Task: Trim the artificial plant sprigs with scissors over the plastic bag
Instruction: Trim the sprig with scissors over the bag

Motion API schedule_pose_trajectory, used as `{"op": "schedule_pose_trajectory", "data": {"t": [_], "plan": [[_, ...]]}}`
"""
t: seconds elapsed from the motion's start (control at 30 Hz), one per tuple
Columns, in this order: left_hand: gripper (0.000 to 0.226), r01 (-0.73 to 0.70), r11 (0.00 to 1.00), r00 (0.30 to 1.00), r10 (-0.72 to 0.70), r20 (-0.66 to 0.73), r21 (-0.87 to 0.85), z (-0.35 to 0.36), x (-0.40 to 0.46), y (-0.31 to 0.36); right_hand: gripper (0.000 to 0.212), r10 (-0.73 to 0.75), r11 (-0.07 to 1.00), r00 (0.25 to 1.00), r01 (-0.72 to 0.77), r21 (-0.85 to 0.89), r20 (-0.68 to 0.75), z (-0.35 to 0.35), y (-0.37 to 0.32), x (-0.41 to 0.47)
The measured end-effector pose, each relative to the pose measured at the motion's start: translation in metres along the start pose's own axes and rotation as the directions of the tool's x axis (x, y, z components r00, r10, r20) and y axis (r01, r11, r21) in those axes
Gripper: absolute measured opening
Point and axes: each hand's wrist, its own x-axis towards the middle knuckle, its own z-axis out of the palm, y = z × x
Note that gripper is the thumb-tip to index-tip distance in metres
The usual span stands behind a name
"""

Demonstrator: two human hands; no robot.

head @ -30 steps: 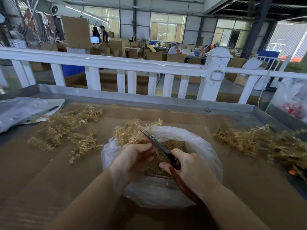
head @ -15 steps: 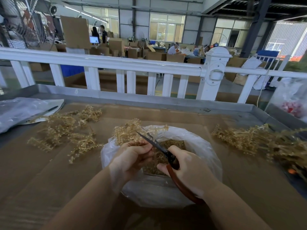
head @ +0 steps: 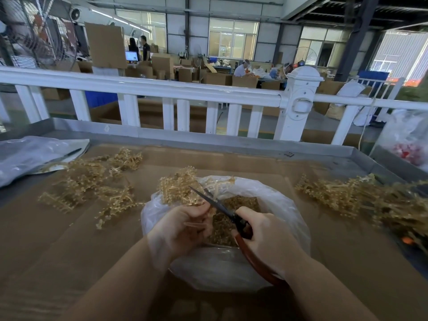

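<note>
The left hand [head: 183,228] is curled closed around the stem end of a golden-tan plastic artificial sprig [head: 178,189], whose beaded branches fan out toward eleven o'clock over the far-left rim of the clear crumpled plastic bag [head: 284,205]. The right hand [head: 266,237] is wrapped tight on the reddish-brown handles of the dark-bladed scissors [head: 215,203]. Compared with a second ago, the blades have pushed further up toward eleven o'clock, so the tip now reaches well into the sprig's branches instead of sitting near the left fingertips; how far apart the blades stand cannot be told. A pale side stem pointing to one o'clock has risen clear across the bag mouth, which suggests the next snip is being lined up there. Tan clippings [head: 234,205] already heap inside the bag, directly below the cut. On the brown cardboard work surface [head: 69,251], one loose pile of golden sprigs [head: 92,181] lies at ten o'clock and another pile [head: 347,195] at three o'clock; which is trimmed cannot be told.
</note>
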Motion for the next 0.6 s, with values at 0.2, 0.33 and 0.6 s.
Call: {"op": "schedule_pose_trajectory", "data": {"t": [0.2,0.33,0.6], "plan": [[0.006,0.015,0.983,0.998,-0.026,-0.06,-0.182,-0.004,0.001,-0.001,0.022,0.014,0.999,1.0,-0.014,-0.029,0.009,0.006,0.005,0.001],[0.01,-0.1,0.993,0.97,0.084,-0.228,-0.06,-0.004,0.009,-0.007,0.02,0.026,0.998,1.0,-0.025,-0.051,0.015,0.007,0.005,-0.002],[0.008,-0.273,0.96,0.927,0.248,-0.281,-0.053,-0.003,0.017,-0.017,0.02,0.082,0.989,0.996,-0.078,-0.125,0.034,-0.002,0.003,-0.005]]}}
